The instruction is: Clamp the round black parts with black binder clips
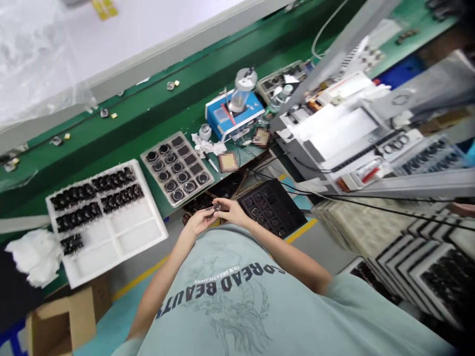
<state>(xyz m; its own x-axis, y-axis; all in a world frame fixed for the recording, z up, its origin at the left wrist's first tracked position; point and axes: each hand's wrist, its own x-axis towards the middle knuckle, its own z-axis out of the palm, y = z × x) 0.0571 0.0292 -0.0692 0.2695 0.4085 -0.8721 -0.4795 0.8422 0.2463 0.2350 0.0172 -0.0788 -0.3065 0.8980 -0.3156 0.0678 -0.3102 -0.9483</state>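
Observation:
A small dark part [217,206] is held between my two hands, close to my shirt at the bench's front edge. My left hand [202,220] has its fingers around the part's left side. On the other side, my right hand [230,211] pinches it with thumb and fingers. Just beyond my hands lies a clear tray [174,198] with round dark pieces in square pockets. Further left, a white divided tray [133,240] carries rows of black parts, with bare compartments toward the front. The held part's details are too small to tell.
A blue box [218,116] supports a clear container beside a bottle [276,101]. Black cables cross right of my hands, above a black tray [293,212]. Crumpled white paper [35,257] lies left; stacked trays [393,262] stand right. An open carton [83,316] sits low left.

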